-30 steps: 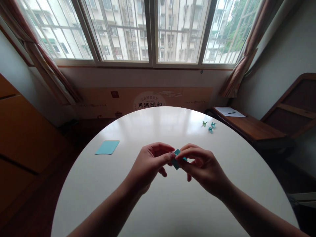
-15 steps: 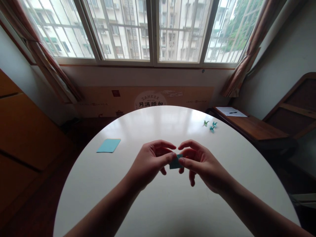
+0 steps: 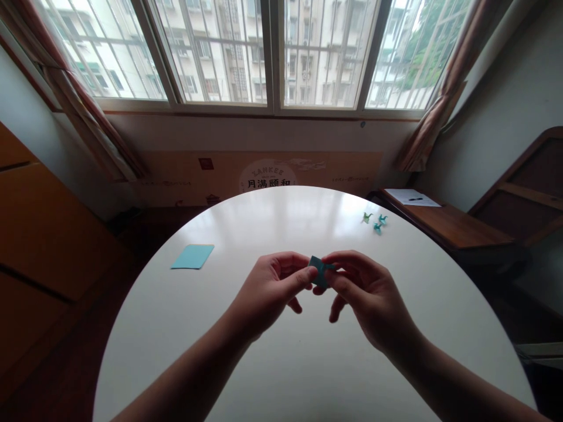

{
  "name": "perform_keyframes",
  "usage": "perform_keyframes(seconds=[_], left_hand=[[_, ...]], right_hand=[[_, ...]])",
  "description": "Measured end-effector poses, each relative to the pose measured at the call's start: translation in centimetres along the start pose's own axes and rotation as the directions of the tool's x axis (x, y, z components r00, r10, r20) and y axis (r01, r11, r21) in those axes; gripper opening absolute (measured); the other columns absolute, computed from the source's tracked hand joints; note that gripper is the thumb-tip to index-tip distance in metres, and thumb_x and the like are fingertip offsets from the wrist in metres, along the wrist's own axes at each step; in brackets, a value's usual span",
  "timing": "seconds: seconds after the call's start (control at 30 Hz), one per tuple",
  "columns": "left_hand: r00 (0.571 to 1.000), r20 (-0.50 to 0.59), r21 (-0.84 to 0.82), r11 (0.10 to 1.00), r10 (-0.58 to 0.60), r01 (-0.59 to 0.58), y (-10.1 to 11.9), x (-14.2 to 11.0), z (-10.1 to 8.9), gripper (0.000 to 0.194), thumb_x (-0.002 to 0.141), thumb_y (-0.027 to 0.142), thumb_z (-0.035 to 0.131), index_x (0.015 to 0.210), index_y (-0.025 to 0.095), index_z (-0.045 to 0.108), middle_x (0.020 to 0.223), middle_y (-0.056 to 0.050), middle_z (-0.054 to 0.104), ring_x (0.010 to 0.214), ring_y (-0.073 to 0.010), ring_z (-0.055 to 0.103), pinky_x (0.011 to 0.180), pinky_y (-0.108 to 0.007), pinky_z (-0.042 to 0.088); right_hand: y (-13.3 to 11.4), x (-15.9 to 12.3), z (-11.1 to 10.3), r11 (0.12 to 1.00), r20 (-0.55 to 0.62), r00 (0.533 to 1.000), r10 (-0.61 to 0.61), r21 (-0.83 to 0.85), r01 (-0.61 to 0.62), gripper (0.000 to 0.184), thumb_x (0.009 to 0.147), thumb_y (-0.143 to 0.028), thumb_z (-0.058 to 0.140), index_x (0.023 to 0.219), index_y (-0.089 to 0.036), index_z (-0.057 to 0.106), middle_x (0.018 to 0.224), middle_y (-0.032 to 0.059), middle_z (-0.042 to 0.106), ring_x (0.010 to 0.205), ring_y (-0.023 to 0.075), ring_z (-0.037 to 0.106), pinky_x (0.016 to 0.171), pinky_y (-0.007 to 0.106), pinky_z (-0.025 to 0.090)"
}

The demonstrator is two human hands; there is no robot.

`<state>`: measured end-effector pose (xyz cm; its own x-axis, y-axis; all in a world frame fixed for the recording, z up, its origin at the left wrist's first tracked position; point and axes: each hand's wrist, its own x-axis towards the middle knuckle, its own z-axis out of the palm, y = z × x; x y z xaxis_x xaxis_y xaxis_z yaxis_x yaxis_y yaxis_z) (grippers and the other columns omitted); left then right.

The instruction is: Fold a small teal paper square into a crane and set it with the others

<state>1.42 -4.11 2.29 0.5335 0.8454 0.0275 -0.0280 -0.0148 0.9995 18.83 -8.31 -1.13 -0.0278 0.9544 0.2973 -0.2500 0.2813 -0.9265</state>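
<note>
Between my two hands, above the table, is a small folded piece of teal origami paper (image 3: 317, 271). My left hand (image 3: 281, 281) pinches its left side between thumb and fingers. On the other side, my right hand (image 3: 358, 284) grips it with thumb and index finger, at a flap that sticks out to the right. The fingertips behind the paper are partly hidden. A light-blue stack of square paper (image 3: 192, 257) lies on the table to the left of my hands.
The round white table (image 3: 281, 375) fills the foreground. Three small folded paper cranes (image 3: 377, 227) stand at its far right. Beyond them a wooden side table (image 3: 466, 225) carries a white sheet (image 3: 411, 197) with a pen on it. A barred window and curtains are behind.
The folded paper has turned and risen slightly between my hands, and a flap now shows at its right. My right hand has rotated inward and grips that side.
</note>
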Motion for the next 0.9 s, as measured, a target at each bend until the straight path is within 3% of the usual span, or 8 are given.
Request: perform_keyframes(seconds=[0.17, 0.4, 0.57, 0.67, 0.9], left_hand=[[0.992, -0.078, -0.009, 0.995, -0.098, 0.097, -0.3, 0.3, 0.1, 0.021, 0.081, 0.034, 0.074, 0.082, 0.013, 0.074, 0.072, -0.005, 0.068, 0.07, -0.0159, 0.062, 0.043, -0.016, 0.048], [0.973, -0.079, -0.029, 0.976, -0.217, 0.216, -0.7, 0.7, -0.2, 0.026, 0.077, 0.037, 0.078, 0.087, 0.013, 0.075, 0.073, -0.006, 0.067, 0.067, -0.0148, 0.061, 0.044, -0.017, 0.048], [0.967, -0.057, -0.119, 0.963, -0.248, 0.24, -0.7, 0.8, -0.4, 0.031, 0.078, 0.037, 0.079, 0.095, 0.012, 0.075, 0.084, -0.009, 0.071, 0.07, -0.016, 0.066, 0.048, -0.019, 0.051], [0.97, -0.06, -0.161, 0.961, -0.238, 0.226, -0.5, 0.7, -0.4, 0.032, 0.075, 0.029, 0.081, 0.1, 0.011, 0.073, 0.088, -0.011, 0.074, 0.074, -0.018, 0.069, 0.052, -0.021, 0.054], [0.985, -0.143, -0.048, 0.994, -0.1, 0.094, -0.4, 0.2, 0.4, 0.04, 0.074, 0.023, 0.082, 0.109, 0.013, 0.065, 0.08, -0.008, 0.076, 0.075, -0.0201, 0.072, 0.057, -0.025, 0.058]], right_hand=[[-0.3, 0.2, -0.4, 0.994, 0.042, 0.999, 0.019, -0.107, -0.014, 0.016, 0.084, -0.025, 0.077, 0.098, -0.021, 0.07, 0.086, 0.003, 0.07, 0.075, 0.0166, 0.068, 0.047, 0.02, 0.059], [-0.5, 1.3, -1.9, 0.968, 0.182, 0.973, 0.139, -0.234, -0.094, 0.015, 0.085, -0.029, 0.075, 0.094, -0.017, 0.071, 0.087, 0.0052, 0.071, 0.075, 0.017, 0.068, 0.049, 0.02, 0.057], [-0.5, 1.6, -2.2, 0.961, 0.147, 0.979, 0.14, -0.257, -0.099, 0.018, 0.085, -0.031, 0.075, 0.095, -0.016, 0.072, 0.087, 0.0062, 0.071, 0.074, 0.017, 0.068, 0.05, 0.021, 0.057], [-0.4, 1.5, -2.1, 0.959, 0.092, 0.991, 0.096, -0.275, -0.067, 0.019, 0.084, -0.032, 0.076, 0.094, -0.016, 0.072, 0.086, 0.0071, 0.072, 0.074, 0.0178, 0.068, 0.049, 0.022, 0.057], [0.0, 1.3, -2.0, 0.967, 0.05, 0.998, 0.047, -0.251, -0.033, 0.015, 0.084, -0.028, 0.076, 0.093, -0.017, 0.07, 0.082, 0.0047, 0.071, 0.074, 0.0177, 0.068, 0.048, 0.021, 0.057]])
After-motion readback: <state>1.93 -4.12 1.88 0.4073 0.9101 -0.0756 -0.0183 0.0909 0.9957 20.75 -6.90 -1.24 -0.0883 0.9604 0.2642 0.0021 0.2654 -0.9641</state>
